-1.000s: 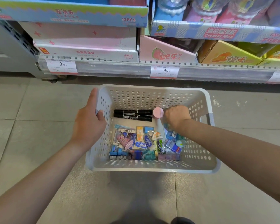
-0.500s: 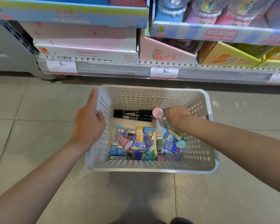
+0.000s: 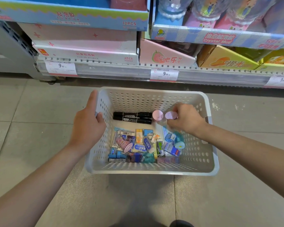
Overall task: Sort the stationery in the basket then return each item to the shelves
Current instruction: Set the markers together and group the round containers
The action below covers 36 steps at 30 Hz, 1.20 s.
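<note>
A white perforated basket point(image 3: 154, 99) sits on the tiled floor below the shelves. My left hand point(image 3: 87, 126) grips its left rim, thumb outside and fingers curled inside. Inside the basket, my right hand point(image 3: 185, 119) holds a small clear bottle with a lilac cap point(image 3: 171, 115), lifted a little off the bottom. Beside it stands a second bottle with a pink cap point(image 3: 157, 115). Two black markers point(image 3: 132, 117) lie side by side at the far end. Several small erasers, correction tapes and packets point(image 3: 144, 145) are heaped at the near end.
Shelves run across the top: a pink and white box point(image 3: 87, 46), a pink peach box point(image 3: 164, 53), an orange box point(image 3: 225, 59) and a blue Crystal Mud tray point(image 3: 220, 36). Price tags point(image 3: 164, 73) hang on the shelf rail. Grey floor tiles surround the basket.
My right hand has risen from the pile at the basket's right side and now holds up a lilac-capped bottle next to the pink-capped one. My left hand kept its grip on the rim.
</note>
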Motion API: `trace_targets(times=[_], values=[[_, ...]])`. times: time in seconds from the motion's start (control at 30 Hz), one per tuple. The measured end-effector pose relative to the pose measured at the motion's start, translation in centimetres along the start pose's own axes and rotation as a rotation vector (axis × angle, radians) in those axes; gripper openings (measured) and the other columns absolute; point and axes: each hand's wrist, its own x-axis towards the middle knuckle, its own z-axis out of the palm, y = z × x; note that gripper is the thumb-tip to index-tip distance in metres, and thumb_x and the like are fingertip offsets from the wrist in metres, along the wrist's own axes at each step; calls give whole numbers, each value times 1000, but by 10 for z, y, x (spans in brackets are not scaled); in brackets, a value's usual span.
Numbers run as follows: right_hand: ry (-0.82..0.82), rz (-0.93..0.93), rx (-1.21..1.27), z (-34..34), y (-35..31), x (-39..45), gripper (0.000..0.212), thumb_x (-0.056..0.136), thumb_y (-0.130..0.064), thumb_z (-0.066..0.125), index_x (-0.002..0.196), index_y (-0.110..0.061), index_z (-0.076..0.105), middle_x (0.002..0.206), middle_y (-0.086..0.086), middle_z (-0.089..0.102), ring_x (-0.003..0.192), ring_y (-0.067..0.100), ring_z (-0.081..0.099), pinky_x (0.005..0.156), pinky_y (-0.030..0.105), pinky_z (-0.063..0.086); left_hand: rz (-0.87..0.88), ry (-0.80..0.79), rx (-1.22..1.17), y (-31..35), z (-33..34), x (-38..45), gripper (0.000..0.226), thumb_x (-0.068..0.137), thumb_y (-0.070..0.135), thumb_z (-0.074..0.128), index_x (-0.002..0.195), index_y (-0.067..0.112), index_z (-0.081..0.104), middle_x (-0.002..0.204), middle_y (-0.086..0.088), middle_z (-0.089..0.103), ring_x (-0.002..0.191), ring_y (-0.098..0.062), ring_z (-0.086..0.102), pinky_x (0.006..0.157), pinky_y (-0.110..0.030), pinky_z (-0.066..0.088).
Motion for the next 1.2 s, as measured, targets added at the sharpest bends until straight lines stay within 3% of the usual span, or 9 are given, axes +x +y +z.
trace_targets(times=[0.1, 0.23, 0.33, 0.57, 0.77, 0.93, 1.03, 1.2], values=[[58, 104, 11, 7, -1, 0, 39, 75, -27, 74, 99, -8, 50, 86, 5, 55, 79, 23, 53, 64, 26, 39, -5, 6, 4, 2, 0, 0, 65, 95, 2, 45, 151, 24, 20, 56, -7, 44, 46, -18, 44, 44, -30, 38], [102, 226, 44, 25, 2, 9, 32, 81, -21, 71, 98, -8, 48, 89, 7, 57, 81, 26, 56, 65, 24, 40, 0, 9, 13, 4, -1, 0, 64, 94, 2, 45, 150, 24, 22, 56, -5, 44, 46, -18, 45, 43, -30, 39], [153, 274, 49, 39, 7, 16, 42, 81, -19, 73, 111, -1, 50, 102, 15, 66, 93, 31, 65, 69, 29, 48, -12, 5, 17, 3, -1, 0, 64, 95, 2, 45, 150, 25, 21, 56, -7, 44, 46, -20, 45, 45, -36, 43], [222, 402, 246, 56, 12, 25, 37, 85, -17, 67, 116, -6, 49, 111, 13, 63, 99, 31, 61, 80, 35, 52, -2, 4, 33, 4, -1, 1, 62, 95, 3, 45, 148, 27, 22, 60, -11, 49, 46, -22, 49, 44, -37, 45], [245, 388, 379, 59, 12, 24, 43, 79, -15, 73, 114, -6, 51, 109, 13, 63, 97, 29, 60, 70, 28, 43, -1, 10, 53, 4, -1, 1, 62, 95, 3, 46, 148, 25, 23, 59, -9, 48, 47, -22, 49, 44, -35, 42], [223, 377, 448, 61, 13, 22, 50, 78, -11, 75, 120, -6, 46, 116, 14, 62, 104, 30, 59, 76, 30, 45, -7, 1, 52, 3, -2, 1, 63, 95, 4, 46, 148, 26, 20, 65, -14, 53, 50, -26, 53, 48, -42, 49], [182, 440, 356, 60, 12, 14, 45, 87, -10, 63, 125, 0, 41, 120, 19, 57, 107, 35, 57, 84, 37, 48, -9, -9, 42, 4, -2, 1, 63, 95, 5, 45, 148, 28, 19, 67, -13, 54, 52, -26, 55, 49, -45, 52], [-153, 277, -183, 58, 6, 3, 39, 95, -7, 36, 133, 3, 39, 131, 22, 41, 124, 34, 39, 103, 35, 37, -24, -8, 43, 3, -2, 1, 64, 95, 4, 46, 149, 28, 19, 64, -12, 52, 50, -26, 53, 47, -46, 52]])
